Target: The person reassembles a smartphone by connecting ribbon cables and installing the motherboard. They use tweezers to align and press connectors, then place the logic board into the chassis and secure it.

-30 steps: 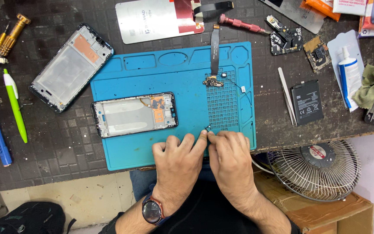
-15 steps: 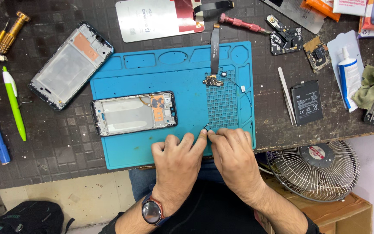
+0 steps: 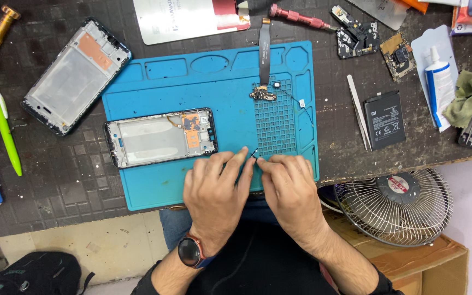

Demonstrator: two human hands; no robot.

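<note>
Both hands barely moved vs a sec ago: left hand (image 3: 217,188) & right hand (image 3: 289,188) fingertips pinched on a tiny part (image 3: 254,153) at near edge of blue mat (image 3: 154,180), so fiddly work ongoing.

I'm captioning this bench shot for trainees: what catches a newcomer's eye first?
The bright blue mat at the centre of the dark bench, with a stripped phone frame lying on it. At its near edge the left hand and right hand meet fingertip to fingertip over a tiny part. A wire-caged fan sits lower right.
</note>
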